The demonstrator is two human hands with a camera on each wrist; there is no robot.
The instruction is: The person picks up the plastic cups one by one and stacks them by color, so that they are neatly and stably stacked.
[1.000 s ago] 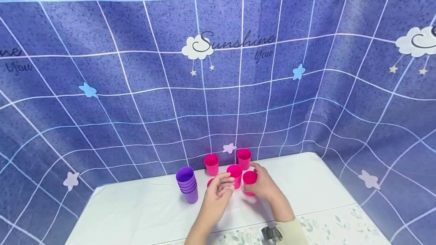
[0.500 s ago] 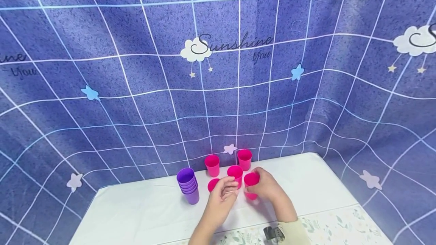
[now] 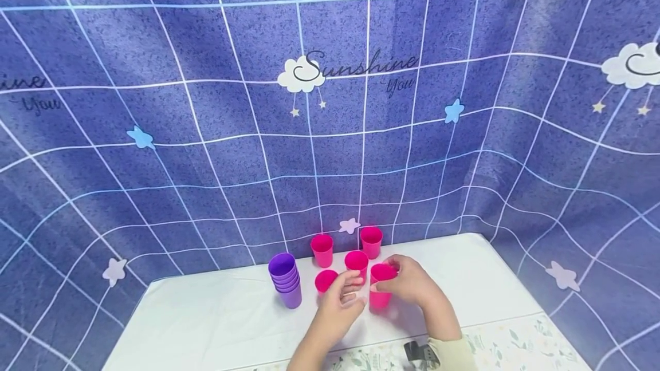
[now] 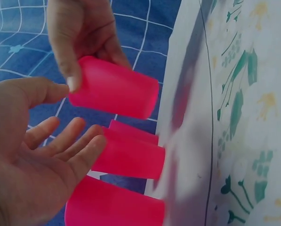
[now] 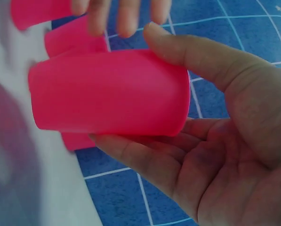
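My right hand [image 3: 412, 284] grips a pink plastic cup [image 3: 380, 299] from its right side, the thumb on the near side of the rim. The cup is upright, close over the table, and its whole side shows in the right wrist view. Beside it on the left, my left hand [image 3: 335, 314] holds nothing; its fingers [image 4: 84, 143] are relaxed and spread, one tip near the right thumb. Just past the left hand stand a pink cup [image 3: 356, 261] in the middle and another pink cup [image 3: 325, 283] at the left, partly hidden by that hand.
Two pink cups, a left one [image 3: 322, 252] and a right one [image 3: 371, 242], stand at the back near the patterned blue curtain [image 3: 330, 159]. A stack of purple cups [image 3: 291, 295] is at the left. All are on the white table [image 3: 206, 325].
My right hand and its pink cup have come slightly toward me and to the right. The left hand has shifted a little right, uncovering more of the left front pink cup.
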